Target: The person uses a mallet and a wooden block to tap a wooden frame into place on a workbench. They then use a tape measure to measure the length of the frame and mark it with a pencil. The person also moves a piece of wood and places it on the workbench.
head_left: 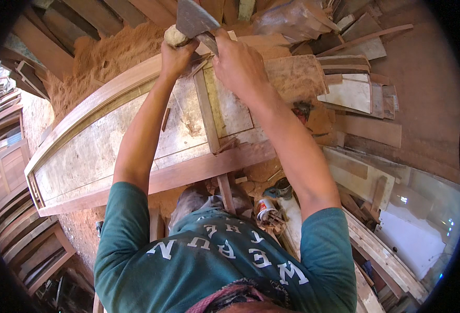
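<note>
At the far end of a curved wooden frame (204, 168), my left hand (177, 60) is closed round an upright wooden tool handle. Its pale round top (176, 36) shows above the fist; the tool's lower end is hidden. My right hand (239, 61) grips the handle of a hatchet-like tool (194, 21) with a broad, flat grey metal head. That head is beside the round top; I cannot tell whether they touch. Below my hands a wooden crosspiece (206, 112) runs across the frame, and a pale board (183, 125) lies within it. A thin wood strip (165, 119) rests on the board.
Sawdust (99, 57) is heaped beyond the frame. Wood offcuts (352, 94) and stacked planks (391, 255) are at the right. A can holding sticks (266, 209) stands near my legs. Wooden frames (11, 172) line the left side, and a plastic bag (295, 21) lies at the back.
</note>
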Motion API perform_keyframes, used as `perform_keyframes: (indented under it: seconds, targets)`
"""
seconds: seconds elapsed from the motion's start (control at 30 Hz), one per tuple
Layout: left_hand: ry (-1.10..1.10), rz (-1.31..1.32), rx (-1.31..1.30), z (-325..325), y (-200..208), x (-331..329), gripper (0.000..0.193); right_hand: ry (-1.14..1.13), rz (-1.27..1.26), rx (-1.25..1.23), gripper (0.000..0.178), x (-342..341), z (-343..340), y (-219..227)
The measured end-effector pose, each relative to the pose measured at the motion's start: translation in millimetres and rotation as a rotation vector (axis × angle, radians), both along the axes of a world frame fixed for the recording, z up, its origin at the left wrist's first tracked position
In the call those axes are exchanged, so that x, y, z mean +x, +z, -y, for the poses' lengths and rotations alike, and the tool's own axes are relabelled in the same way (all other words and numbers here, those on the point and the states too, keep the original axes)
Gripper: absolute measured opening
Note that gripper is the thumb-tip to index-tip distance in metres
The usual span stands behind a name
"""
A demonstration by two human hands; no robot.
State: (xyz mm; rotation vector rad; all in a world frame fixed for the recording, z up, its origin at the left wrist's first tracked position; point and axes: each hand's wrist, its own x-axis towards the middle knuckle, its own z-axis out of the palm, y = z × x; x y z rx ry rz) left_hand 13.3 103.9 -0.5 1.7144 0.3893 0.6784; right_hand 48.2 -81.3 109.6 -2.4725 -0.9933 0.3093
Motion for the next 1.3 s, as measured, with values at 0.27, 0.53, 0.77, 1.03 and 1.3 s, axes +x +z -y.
perform_keyframes:
  seconds: [0.27,0.53,0.77,1.03,1.3]
  targets:
    - [-0.068,-0.059,-0.1,-15,-14,11,0.024,-0.023,0.053,0.034,0.024,15,-12,2]
    - [-0.307,-0.357,0.041,-34,-2,37,0.018,-0.128,0.025,0.081,0.037,14,17,-2]
    - [-0.185,-0.164,-0.021,26,54,-19,0.023,-0.348,-0.839,0.237,0.047,-17,89,-4]
    - [-0.846,0.157,0.461,139,72,-104,0.071,-0.363,-1.348,1.06,0.058,-75,144,-77]
    - [-0.319,-0.424,0.747,65,-53,-72,0.08,-0.69,-1.225,1.108,0.025,-65,175,-65]
